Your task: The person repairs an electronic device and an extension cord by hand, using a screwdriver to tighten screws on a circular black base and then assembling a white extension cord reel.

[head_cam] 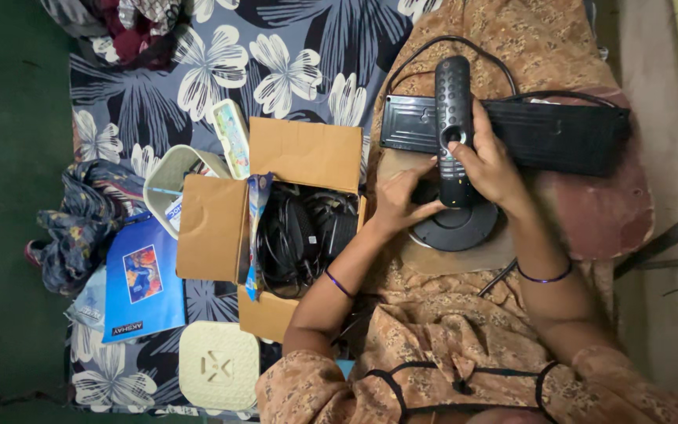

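Note:
A long black remote control (453, 102) stands over my lap, its lower end gripped by my right hand (492, 169). My left hand (402, 200) reaches to the remote's lower end, fingertips against it. Just under the hands lies a round black disc-shaped device (457, 228). Behind the remote, a flat black set-top box (547, 133) rests across my knee with a black cable (441, 43) looping from it. Both wrists wear thin purple bands.
An open cardboard box (300, 153) holding black cables and adapters (304, 232) sits to my left on a floral sheet (276, 55). Beside it are a blue booklet (141, 279), a cream basket (173, 177), a cream lid (217, 365) and bundled cloth (80, 220).

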